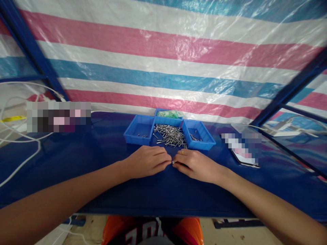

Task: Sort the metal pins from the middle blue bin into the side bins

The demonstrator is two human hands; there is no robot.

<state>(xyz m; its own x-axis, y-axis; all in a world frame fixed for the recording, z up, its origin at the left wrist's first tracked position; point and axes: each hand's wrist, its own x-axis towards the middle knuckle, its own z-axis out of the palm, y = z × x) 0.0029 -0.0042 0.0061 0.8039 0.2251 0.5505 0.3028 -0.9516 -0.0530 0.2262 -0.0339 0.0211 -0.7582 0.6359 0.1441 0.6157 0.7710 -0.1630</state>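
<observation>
My left hand and my right hand meet tip to tip over the blue table, both with fingers pinched closed. Between the fingertips shows the shiny end of a small metal pin; most of it is hidden by the fingers. Just beyond the hands lies a loose pile of thin metal pins. A blue bin at its left holds a few pins, and another blue bin at its right holds several.
Behind the pile stands a further blue bin with green plastic bags. A phone lies at the right. White cables run over the table's left side. A striped sheet hangs behind, between blue frame posts.
</observation>
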